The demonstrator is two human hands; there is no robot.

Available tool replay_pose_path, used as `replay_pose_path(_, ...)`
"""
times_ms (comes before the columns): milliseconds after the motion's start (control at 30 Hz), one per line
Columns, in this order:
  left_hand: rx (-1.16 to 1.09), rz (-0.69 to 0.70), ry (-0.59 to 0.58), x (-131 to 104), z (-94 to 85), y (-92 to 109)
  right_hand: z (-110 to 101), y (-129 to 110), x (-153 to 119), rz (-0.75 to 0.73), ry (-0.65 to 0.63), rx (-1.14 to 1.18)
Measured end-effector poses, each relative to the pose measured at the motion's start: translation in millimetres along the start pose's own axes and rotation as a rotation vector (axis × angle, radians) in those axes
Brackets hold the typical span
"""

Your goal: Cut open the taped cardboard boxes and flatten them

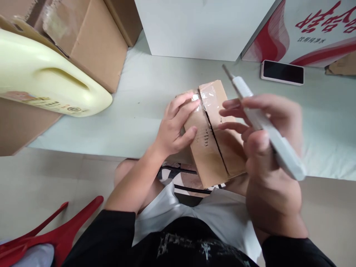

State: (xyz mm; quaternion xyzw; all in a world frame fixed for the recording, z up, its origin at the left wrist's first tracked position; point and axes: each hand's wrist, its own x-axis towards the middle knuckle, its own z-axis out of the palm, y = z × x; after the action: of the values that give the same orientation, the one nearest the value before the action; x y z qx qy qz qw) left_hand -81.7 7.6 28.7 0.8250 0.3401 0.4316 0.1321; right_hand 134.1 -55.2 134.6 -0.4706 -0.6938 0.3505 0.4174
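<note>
Our right hand (274, 144) grips a pale grey utility knife (267, 137), blade out; our left hand (179, 124), fingers spread, presses a small brown cardboard box (213, 141), taped at its far end, split along its seam, overhanging the pale green cloth-covered table (136, 126).

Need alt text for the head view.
Right hand holds a slim, pale tool with a thin metal tip, over a partly taped cardboard box that the left hand touches. The box overhangs a pale surface; beyond it are a phone and a white block, with a yellow jug at left.
</note>
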Motion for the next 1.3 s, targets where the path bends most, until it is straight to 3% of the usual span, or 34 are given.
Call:
replay_pose_path(100,-0.029,0.024,0.012,0.2,0.3,-0.7,3.5,5.3,2.5,0.011,-0.065,0.055)
replay_pose_path(300,-0.055,0.028,0.017,-0.5,0.5,-2.4,3.8,12.1,5.2,0.023,-0.05,-0.077)
replay_pose_path(1300,-0.022,-0.01,0.006,-1.6,1.8,-1.9,2.8,10.3,4.3,0.084,-0.063,-0.081)
